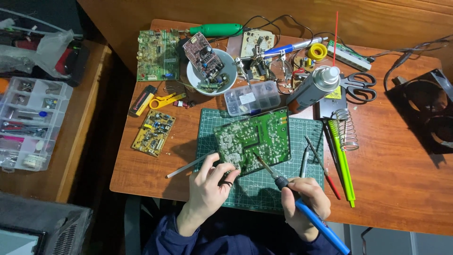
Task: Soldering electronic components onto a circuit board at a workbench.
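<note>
A green circuit board (252, 139) lies solder side up on a green cutting mat (309, 137). My left hand (210, 186) grips the board's near left corner, fingers curled over its edge. My right hand (306, 200) holds a blue-handled soldering iron (302, 200) like a pen. Its metal tip touches the board near the lower middle. A thin grey metal rod (188, 165) lies on the table just left of my left hand.
A white bowl (191, 75) holds a small board. Around it lie more circuit boards (158, 54), a clear parts box (252, 97), a spray can (314, 87), scissors (358, 87), a coiled iron stand (347, 128), a green pen (342, 160) and a black fan (427, 108). A parts organiser (30, 123) sits at left.
</note>
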